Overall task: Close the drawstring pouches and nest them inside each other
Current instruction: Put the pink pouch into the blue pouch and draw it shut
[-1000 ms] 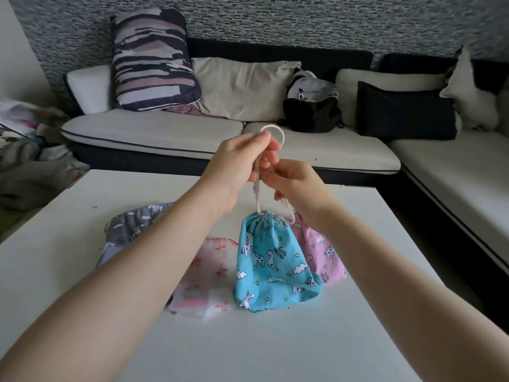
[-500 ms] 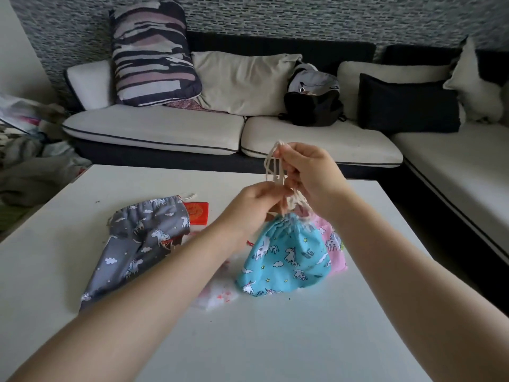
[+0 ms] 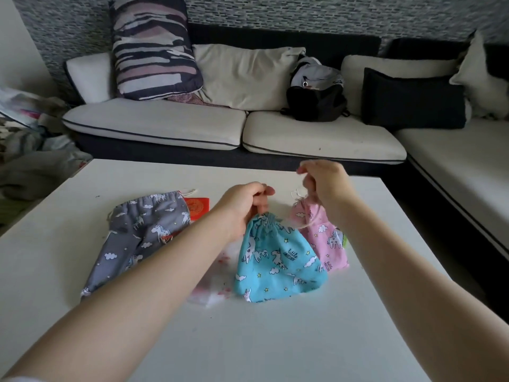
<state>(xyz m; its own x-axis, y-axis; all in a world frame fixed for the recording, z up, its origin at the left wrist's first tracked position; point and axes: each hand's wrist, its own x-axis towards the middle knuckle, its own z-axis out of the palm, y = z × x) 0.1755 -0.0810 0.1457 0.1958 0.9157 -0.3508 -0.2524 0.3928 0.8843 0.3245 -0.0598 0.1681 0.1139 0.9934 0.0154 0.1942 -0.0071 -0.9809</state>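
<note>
blue pouch [image 3: 278, 260] cinched, left hand [image 3: 242, 205] pinching its neck | right hand [image 3: 325, 183] gripping cord, blurred | grey pouch [image 3: 143, 232] open, nothing nested yet

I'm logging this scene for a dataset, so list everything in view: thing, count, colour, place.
blue pouch: 1, turquoise unicorn print, table centre, mouth cinched
pink pouch: 1, pink, right of and behind the blue one
grey pouch: 1, grey, table left, lying flat
white pouch: 1, white with red marks, partly under the left forearm
red envelope: 1, red, behind grey pouch
table: 1, white
sofa: 1, cream cushions, dark frame
backpack: 1, black and grey, on sofa
left hand: pinches the blue pouch's neck
right hand: blurred, fingers curled, holds cord
</note>
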